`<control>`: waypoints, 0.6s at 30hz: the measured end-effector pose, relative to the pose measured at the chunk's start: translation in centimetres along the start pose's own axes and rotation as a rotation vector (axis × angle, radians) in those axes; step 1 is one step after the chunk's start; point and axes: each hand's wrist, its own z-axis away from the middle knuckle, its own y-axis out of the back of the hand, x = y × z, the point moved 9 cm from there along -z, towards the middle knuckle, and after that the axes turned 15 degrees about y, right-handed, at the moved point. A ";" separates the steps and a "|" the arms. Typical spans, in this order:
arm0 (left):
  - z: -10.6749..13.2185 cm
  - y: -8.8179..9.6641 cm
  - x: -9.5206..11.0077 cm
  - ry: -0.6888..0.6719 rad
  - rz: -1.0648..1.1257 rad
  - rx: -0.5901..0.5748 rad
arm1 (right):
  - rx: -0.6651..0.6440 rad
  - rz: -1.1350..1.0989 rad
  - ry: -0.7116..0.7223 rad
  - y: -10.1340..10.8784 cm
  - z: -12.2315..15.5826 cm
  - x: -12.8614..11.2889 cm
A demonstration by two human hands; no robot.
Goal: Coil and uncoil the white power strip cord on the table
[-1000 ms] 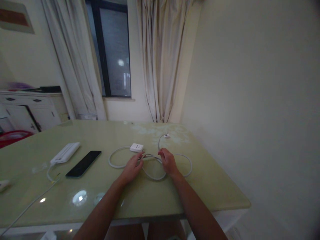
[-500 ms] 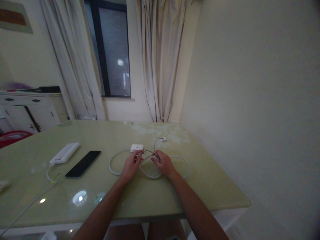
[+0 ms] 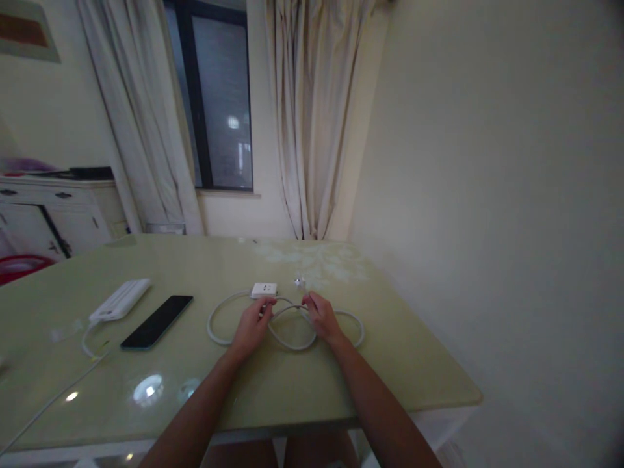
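A white power strip (image 3: 264,290) lies on the table, its sockets facing up. Its light grey cable (image 3: 298,348) spreads in loose loops to the left, between and to the right of my hands. My left hand (image 3: 253,323) is just in front of the power strip, fingers curled around a stretch of the cable. To the right, my right hand (image 3: 320,316) pinches another part of the cable near its plug end. The plug (image 3: 299,281) is beyond my right fingertips and looks blurred.
Left of the loops lies a black smartphone (image 3: 157,322). Farther left is a white power bank (image 3: 120,299) with a thin white cord (image 3: 53,401) running toward the front edge. The glossy green table (image 3: 414,364) meets a bare wall on the right.
The plug has swung left and closer to my right hand, and its end of the cable no longer arches up. My left hand stays near the power strip. The view has shifted slightly.
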 end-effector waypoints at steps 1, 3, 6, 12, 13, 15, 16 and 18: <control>0.1 0.0 0.1 -0.005 -0.024 0.002 | -0.012 0.021 -0.009 0.0 0.0 0.2; 0.3 0.1 0.4 -0.024 -0.105 0.026 | -0.043 0.095 -0.022 -0.2 -0.1 0.6; 0.7 0.1 0.7 -0.042 -0.288 0.079 | -0.076 0.307 -0.055 -0.2 0.1 1.8; 1.0 -1.0 0.6 -0.104 -0.379 0.008 | 0.025 0.528 -0.133 1.8 0.8 2.3; 1.0 -1.1 0.7 -0.125 -0.349 -0.002 | 0.025 0.515 -0.076 1.8 0.7 1.4; 1.1 -1.2 1.2 -0.188 -0.276 -0.013 | -0.039 0.476 0.106 0.7 0.1 -1.1; 1.3 -1.1 1.6 -0.224 -0.240 -0.013 | -0.093 0.465 0.208 -0.2 -0.1 -2.5; 1.5 -0.9 2.2 -0.283 -0.183 0.010 | -0.187 0.466 0.357 -1.9 -0.2 -4.7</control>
